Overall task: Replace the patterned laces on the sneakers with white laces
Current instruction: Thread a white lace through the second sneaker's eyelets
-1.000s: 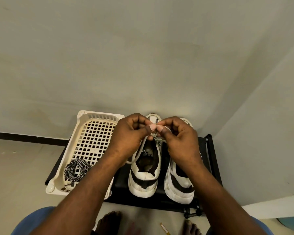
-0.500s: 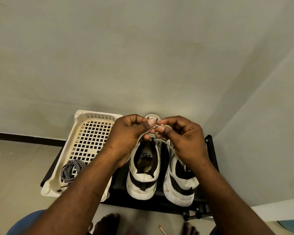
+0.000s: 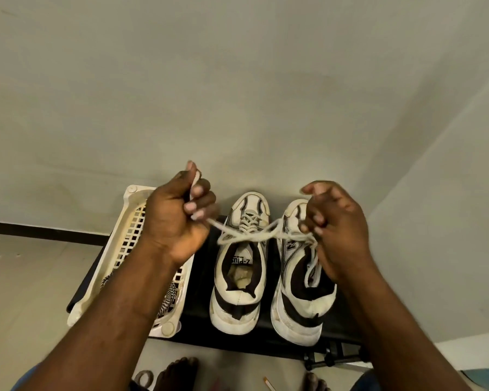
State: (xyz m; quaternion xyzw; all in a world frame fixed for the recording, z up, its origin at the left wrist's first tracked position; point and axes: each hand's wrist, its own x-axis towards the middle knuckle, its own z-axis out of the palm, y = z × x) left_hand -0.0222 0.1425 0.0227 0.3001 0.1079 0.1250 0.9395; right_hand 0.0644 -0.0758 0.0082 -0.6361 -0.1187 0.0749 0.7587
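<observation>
Basket [image 3: 132, 193]: left on rack [image 3: 198, 320], patterned laces [image 3: 168, 300] inside.
Sneakers [image 3: 235, 317]: right of basket.
Left hand [image 3: 175, 221]: fisted round white lace [image 3: 266, 235].
Right hand [image 3: 336, 221]: gripping other end.

Insole label [image 3: 241, 260] in left sneaker [image 3: 239, 306]: "Z-" legible, rest unclear. Right sneaker [image 3: 299, 320] has N logo [image 3: 291, 245] on side.

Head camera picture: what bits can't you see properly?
Patterned laces in the basket: head view, mostly behind the left forearm.
Lacing of the sneaker under the right hand: head view, partly covered by that hand.
White lace inside the left hand: head view, fingers cover it.
Feet: head view, cut by the bottom edge.
</observation>
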